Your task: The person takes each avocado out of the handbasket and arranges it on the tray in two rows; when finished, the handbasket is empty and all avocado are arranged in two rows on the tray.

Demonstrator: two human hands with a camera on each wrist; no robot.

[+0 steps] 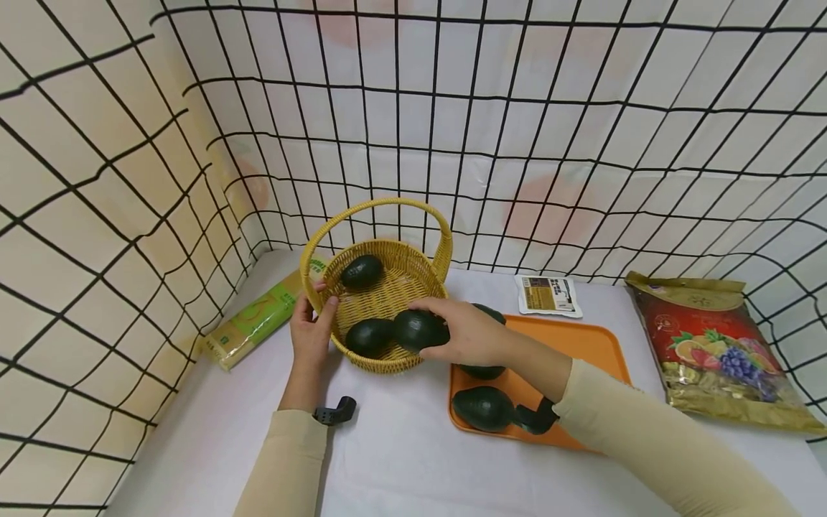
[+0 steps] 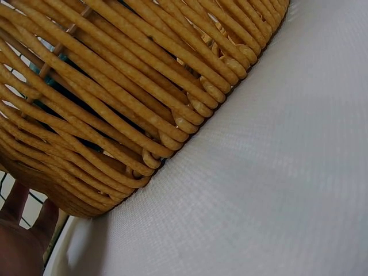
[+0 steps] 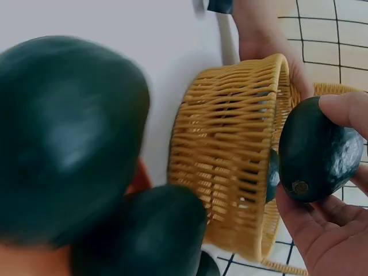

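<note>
Nearest me, on the flat orange plastic tray (image 1: 601, 341), a dark green, smooth-skinned avocado (image 1: 483, 408) lies by the near edge, with another (image 1: 483, 372) mostly hidden under the right forearm. Just beyond, the right hand (image 1: 468, 332) curls its fingers round a third avocado (image 1: 420, 329), held over the near rim of the round yellow wicker basket (image 1: 394, 287). The left hand (image 1: 312, 329) grips that rim on the left side, thumb hooked inside. Two more avocados (image 1: 370, 335) (image 1: 362, 271) rest in the basket. That rounded, slick fruit could slip and roll off the woven rim, I'd guess, if released too early.
</note>
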